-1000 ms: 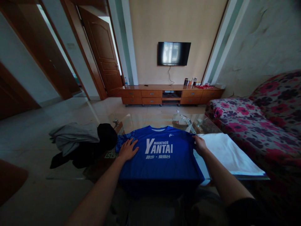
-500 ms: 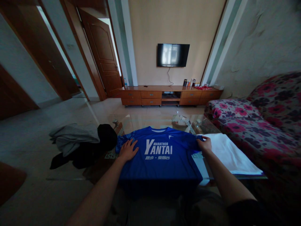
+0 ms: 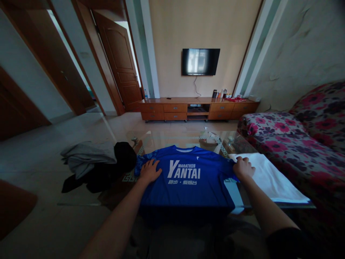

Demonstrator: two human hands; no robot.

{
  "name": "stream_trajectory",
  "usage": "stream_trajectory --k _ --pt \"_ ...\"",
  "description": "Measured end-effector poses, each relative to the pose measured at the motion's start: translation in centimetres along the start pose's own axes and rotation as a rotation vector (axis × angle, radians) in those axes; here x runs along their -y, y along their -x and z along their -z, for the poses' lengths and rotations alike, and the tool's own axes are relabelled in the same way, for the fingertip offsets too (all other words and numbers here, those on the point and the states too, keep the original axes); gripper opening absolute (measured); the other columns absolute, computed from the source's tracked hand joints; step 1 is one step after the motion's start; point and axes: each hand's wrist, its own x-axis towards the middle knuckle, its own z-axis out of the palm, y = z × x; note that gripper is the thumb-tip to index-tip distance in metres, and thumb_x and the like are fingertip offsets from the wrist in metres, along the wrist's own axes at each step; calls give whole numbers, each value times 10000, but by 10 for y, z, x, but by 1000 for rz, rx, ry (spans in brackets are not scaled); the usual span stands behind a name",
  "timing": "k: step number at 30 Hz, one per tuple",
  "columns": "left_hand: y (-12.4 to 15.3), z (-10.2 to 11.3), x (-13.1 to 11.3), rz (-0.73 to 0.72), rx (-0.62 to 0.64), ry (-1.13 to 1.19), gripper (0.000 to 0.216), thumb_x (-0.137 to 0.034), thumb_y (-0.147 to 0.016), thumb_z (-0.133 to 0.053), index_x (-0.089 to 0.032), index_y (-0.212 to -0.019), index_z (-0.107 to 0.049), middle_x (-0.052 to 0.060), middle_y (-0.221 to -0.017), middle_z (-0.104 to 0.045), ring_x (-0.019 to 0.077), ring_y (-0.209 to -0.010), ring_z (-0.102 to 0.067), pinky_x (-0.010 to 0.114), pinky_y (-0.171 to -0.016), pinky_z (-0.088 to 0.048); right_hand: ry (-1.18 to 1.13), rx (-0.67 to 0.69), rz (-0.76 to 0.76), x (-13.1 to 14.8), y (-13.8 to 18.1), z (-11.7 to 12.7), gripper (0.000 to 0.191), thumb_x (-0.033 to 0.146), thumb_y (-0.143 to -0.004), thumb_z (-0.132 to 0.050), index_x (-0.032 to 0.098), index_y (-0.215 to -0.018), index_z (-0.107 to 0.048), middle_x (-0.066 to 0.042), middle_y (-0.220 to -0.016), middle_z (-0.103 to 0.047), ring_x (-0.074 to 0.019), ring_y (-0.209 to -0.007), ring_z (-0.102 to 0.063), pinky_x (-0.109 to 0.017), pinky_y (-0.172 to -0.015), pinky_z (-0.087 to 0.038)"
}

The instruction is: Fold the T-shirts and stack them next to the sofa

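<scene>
A blue T-shirt point(image 3: 185, 192) with white "Marathon Yantai" lettering lies front up on a glass table point(image 3: 167, 138), its lower part hanging over the near edge. Spread flat on its left sleeve and shoulder is my left hand point(image 3: 150, 171), fingers apart. My right hand point(image 3: 244, 168) is closed on the end of the right sleeve. Beneath and beside that hand lies a folded white cloth point(image 3: 272, 176). To the left of the shirt sits a heap of clothes, a grey garment point(image 3: 90, 156) over a black garment point(image 3: 124, 158).
A flowered sofa point(image 3: 285, 135) borders the table on the right. Past the table's far edge stands a low wooden TV cabinet point(image 3: 175, 108) with bottles on it, under a wall-mounted television point(image 3: 201, 62). A crumpled plastic bag point(image 3: 210, 136) shows near the table's far side.
My right hand has moved slightly right, pulling the sleeve outward, and its fingers are more curled. My left hand stays on the shirt. The whole view has shifted a little.
</scene>
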Motion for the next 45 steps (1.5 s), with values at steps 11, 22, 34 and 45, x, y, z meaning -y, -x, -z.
stream_trajectory --k 11,22,34,45 --pt "-47 -18 -39 -45 -81 57 558 -484 -955 -450 -215 -1438 -525 132 -1569 -432 332 -1459 -344 493 -1202 -229 -8 317 439 98 39 -48 602 609 -1002 -333 326 -1523 -440 -123 -1596 -346 -406 -1433 -308 -645 -1103 -267" --pt "-109 -54 -20 -20 -30 80 667 -623 -968 -340 -321 -1561 -387 35 -1670 -278 292 -1551 -177 518 -1232 -153 18 328 386 116 -11 -102 692 735 -966 -259 432 -1587 -288 -29 -1702 -142 -398 -1542 -56 -730 -1148 -40" --pt "-200 -75 -14 -42 6 67 693 -650 -973 -315 -317 -1580 -348 43 -1677 -257 296 -1550 -174 519 -1234 -133 26 342 421 145 -79 -142 737 768 -956 -221 418 -1603 -246 -20 -1708 -112 -391 -1542 -50 -696 -1168 -24" --pt "-168 -43 -35 -94 -393 62 388 -320 -1007 -366 -165 -1218 -653 144 -1262 -635 297 -1222 -540 455 -1117 -343 -78 -57 460 141 -59 -119 484 385 -1044 -284 185 -1398 -546 -141 -1523 -460 -294 -1382 -382 -509 -1196 -141"
